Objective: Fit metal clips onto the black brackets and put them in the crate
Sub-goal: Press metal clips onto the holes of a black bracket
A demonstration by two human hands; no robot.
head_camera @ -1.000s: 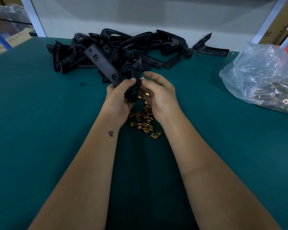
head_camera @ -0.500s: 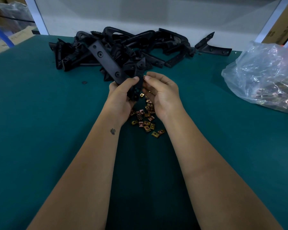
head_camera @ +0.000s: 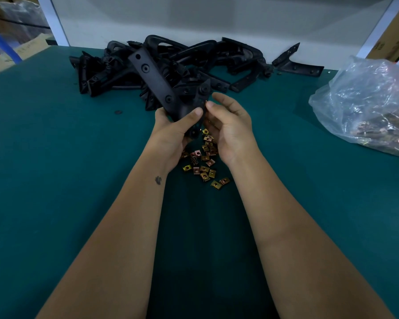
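Note:
My left hand (head_camera: 173,132) grips a black V-shaped bracket (head_camera: 157,81) above the green table, its long arm pointing up and left. My right hand (head_camera: 228,125) pinches a small metal clip (head_camera: 206,102) against the edge of the bracket's shorter arm. Only a sliver of that clip shows between thumb and forefinger. Several loose brass-coloured clips (head_camera: 204,162) lie on the table under my hands. A heap of black brackets (head_camera: 194,61) sits behind, at the far side of the table. No crate is in view.
A clear plastic bag of clips (head_camera: 366,104) lies at the right edge of the green table (head_camera: 55,180). One lone bracket (head_camera: 295,64) rests by the grey back wall. Cardboard boxes stand beyond the table at both far corners.
Both hands have stayed close together on the bracket. The right thumb and forefinger have pressed the clip against the bracket's short arm; the bracket has barely shifted.

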